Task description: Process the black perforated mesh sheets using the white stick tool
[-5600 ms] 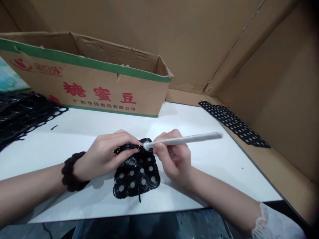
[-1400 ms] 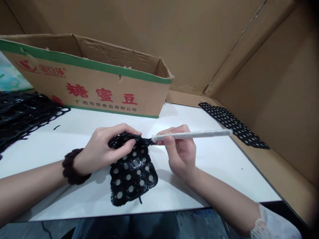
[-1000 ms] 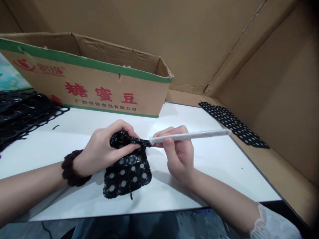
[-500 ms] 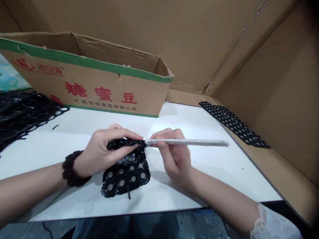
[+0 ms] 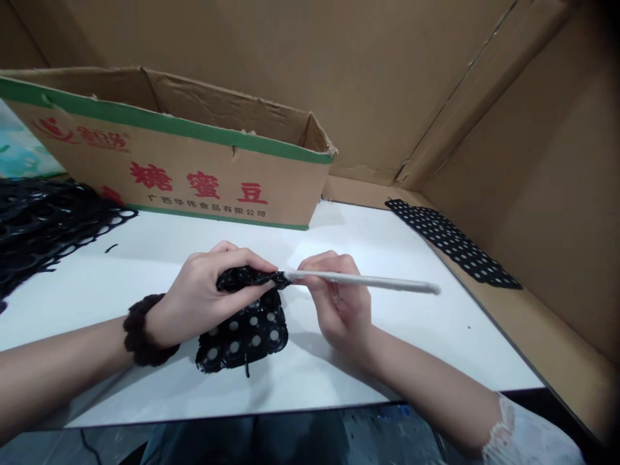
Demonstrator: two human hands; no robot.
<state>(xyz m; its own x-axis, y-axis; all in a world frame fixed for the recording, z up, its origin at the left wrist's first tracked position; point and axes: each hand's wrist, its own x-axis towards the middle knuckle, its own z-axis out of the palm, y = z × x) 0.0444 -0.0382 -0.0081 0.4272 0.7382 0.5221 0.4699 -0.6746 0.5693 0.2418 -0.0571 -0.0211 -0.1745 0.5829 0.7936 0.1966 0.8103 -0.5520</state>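
Between the thumb and fingers of my left hand is the bunched upper part of a black perforated rubber sheet. Its lower part, with rows of round light spots, hangs toward the white table, and a thin black strip sticks out below. My right hand pinches a slim whitish stick like a pen. The stick's left tip meets the sheet's edge close to my left fingertips; its other end points right. What the tip does there is too small to make out.
Behind my hands stands an open cardboard box with a green rim and red lettering. A pile of black perforated pieces lies at left, a small black scrap beside it. At right, a dotted black sheet rests along the cardboard wall.
The bunched part of the sheet has turned a little and its lower part sits slightly higher. The stick's right end has dipped slightly. Both hands keep their grip.
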